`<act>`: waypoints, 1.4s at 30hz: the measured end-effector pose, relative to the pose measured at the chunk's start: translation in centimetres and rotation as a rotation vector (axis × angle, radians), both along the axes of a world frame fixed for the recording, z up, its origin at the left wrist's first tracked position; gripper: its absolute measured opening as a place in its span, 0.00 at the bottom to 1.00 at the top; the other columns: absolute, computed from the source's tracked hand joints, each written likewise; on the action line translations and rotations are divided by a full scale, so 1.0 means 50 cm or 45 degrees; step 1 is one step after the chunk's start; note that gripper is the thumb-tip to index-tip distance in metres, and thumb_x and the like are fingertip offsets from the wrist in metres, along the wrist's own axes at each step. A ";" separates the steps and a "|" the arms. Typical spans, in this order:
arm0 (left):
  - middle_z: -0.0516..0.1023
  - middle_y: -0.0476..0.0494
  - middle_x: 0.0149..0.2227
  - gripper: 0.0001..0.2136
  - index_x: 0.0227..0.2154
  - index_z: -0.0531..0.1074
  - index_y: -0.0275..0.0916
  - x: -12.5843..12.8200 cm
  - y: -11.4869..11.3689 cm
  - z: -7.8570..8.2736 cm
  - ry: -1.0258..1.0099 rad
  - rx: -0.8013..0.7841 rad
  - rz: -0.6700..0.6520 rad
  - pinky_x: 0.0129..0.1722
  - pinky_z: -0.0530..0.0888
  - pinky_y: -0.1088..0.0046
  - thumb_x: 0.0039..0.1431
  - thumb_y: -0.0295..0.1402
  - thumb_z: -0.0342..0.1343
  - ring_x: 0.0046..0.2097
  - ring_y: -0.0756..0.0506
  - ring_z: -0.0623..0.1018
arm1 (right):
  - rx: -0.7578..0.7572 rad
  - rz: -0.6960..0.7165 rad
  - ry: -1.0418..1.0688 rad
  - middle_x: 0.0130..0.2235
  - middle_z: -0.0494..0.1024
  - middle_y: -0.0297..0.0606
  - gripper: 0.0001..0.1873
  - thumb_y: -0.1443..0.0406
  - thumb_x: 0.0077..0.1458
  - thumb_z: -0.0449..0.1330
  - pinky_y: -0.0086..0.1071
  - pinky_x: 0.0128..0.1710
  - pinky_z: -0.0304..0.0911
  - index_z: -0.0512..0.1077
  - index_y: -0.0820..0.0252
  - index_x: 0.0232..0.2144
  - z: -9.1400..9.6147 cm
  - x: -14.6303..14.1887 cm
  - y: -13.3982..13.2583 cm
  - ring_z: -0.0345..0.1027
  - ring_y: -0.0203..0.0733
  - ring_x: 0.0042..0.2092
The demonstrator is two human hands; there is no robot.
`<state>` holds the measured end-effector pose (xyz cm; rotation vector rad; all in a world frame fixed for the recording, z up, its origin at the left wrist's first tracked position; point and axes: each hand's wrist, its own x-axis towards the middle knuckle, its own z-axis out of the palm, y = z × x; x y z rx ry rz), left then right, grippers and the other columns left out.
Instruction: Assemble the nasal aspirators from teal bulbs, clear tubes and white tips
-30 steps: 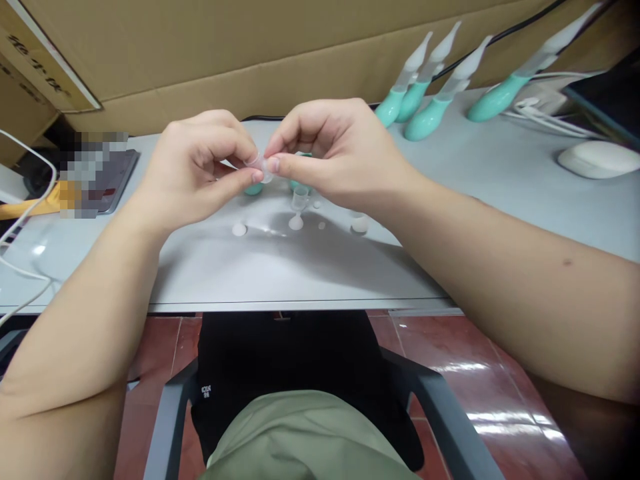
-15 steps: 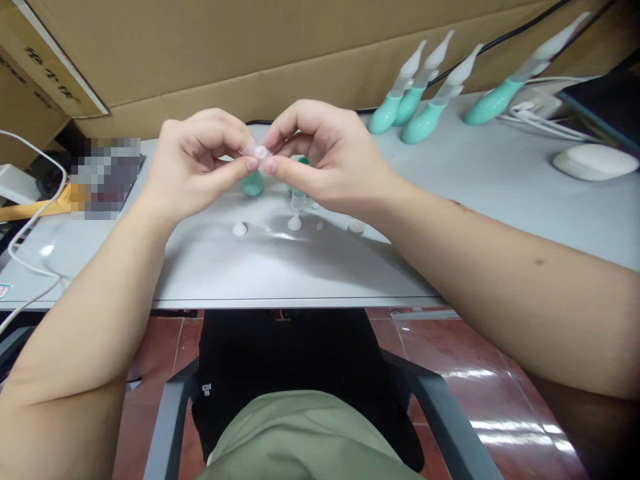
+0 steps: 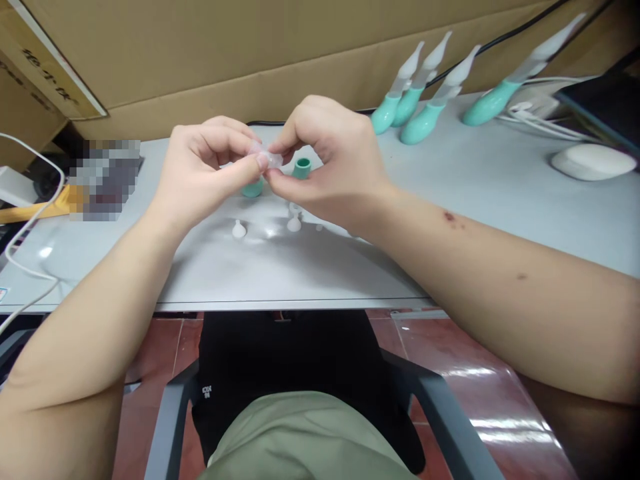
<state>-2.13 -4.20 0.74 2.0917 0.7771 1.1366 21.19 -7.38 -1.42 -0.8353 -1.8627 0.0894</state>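
Desk (image 3: 475,193) bears four droppers (image 3: 423,123); left hand (image 3: 200,170), right hand (image 3: 337,167) pinch one cap (image 3: 267,157).

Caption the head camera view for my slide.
Left hand and right hand pinch a small clear piece over the grey table.

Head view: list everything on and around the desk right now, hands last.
Clear small part: one, see-through, pinched between both hands above the desk.
Teal pieces: two, teal, on the desk behind the hands; one partly hidden.
White tips: at least two, white, on the desk, nearer the person.
Droppers: four, teal bulbs with whitish spouts, back right of desk.
Mouse: one, white, far right.
Cables: several, white, both desk ends.
Desk: one, pale grey, under the hands.
Cardboard: count unclear, brown, behind the desk.
Left hand: fingers closed on the part.
Right hand: fingers closed on the part.
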 end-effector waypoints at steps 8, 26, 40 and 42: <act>0.92 0.43 0.48 0.09 0.34 0.84 0.47 0.017 0.001 -0.008 -0.071 -0.048 0.056 0.56 0.96 0.47 0.67 0.42 0.76 0.52 0.36 0.93 | 0.012 -0.211 -0.240 0.46 0.89 0.35 0.19 0.74 0.64 0.70 0.53 0.58 0.85 0.67 0.45 0.38 0.003 -0.007 -0.015 0.87 0.58 0.52; 0.91 0.40 0.50 0.25 0.38 0.87 0.47 0.016 0.015 -0.021 -0.133 0.229 -0.010 0.57 0.90 0.47 0.75 0.63 0.80 0.52 0.37 0.90 | 0.014 -0.235 -0.244 0.50 0.91 0.36 0.20 0.75 0.68 0.70 0.53 0.61 0.85 0.66 0.45 0.39 0.011 -0.001 -0.019 0.88 0.59 0.56; 0.95 0.34 0.61 0.35 0.67 0.89 0.50 0.053 0.002 -0.002 0.312 0.064 0.044 0.61 0.96 0.42 0.66 0.63 0.87 0.69 0.23 0.92 | 0.168 -0.135 -0.144 0.56 0.89 0.46 0.17 0.72 0.72 0.65 0.53 0.64 0.82 0.82 0.49 0.57 0.004 0.030 0.009 0.84 0.60 0.59; 0.94 0.33 0.62 0.35 0.67 0.90 0.50 0.038 0.025 -0.014 0.323 0.052 0.057 0.63 0.96 0.40 0.65 0.61 0.88 0.69 0.23 0.92 | 0.071 -0.107 -0.044 0.54 0.87 0.44 0.13 0.70 0.74 0.65 0.51 0.61 0.81 0.80 0.47 0.55 0.003 0.036 0.013 0.82 0.57 0.54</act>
